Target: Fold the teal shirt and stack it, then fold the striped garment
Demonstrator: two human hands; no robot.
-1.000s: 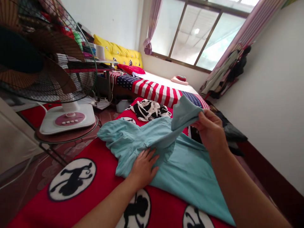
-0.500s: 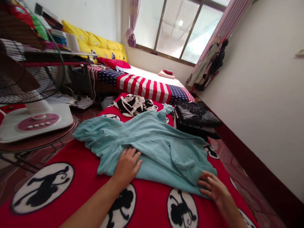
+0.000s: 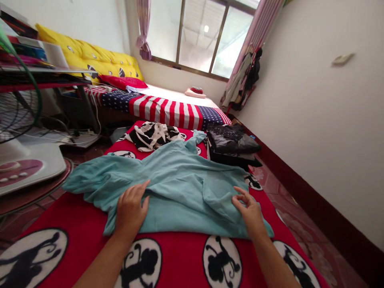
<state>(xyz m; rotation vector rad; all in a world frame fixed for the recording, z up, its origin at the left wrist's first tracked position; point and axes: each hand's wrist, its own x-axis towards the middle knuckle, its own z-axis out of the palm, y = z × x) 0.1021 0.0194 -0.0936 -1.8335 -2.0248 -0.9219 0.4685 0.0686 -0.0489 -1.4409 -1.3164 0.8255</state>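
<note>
In the head view, a teal shirt [image 3: 180, 180] was seen spread on a red blanket [image 3: 180, 260], partly folded: one side had been laid over the middle, while the left sleeve was left sprawled outward and creases remained, so most of the folding was judged undone. The left hand [image 3: 130, 208] was laid flat and open on the shirt's near edge, gripping nothing. The right hand [image 3: 250, 212] was rested on the right part, its fingers [image 3: 240, 198] slightly curled; whether cloth was pinched could not be told. A patterned garment [image 3: 151, 136] and black bags [image 3: 232, 146] were seen beyond.
</note>
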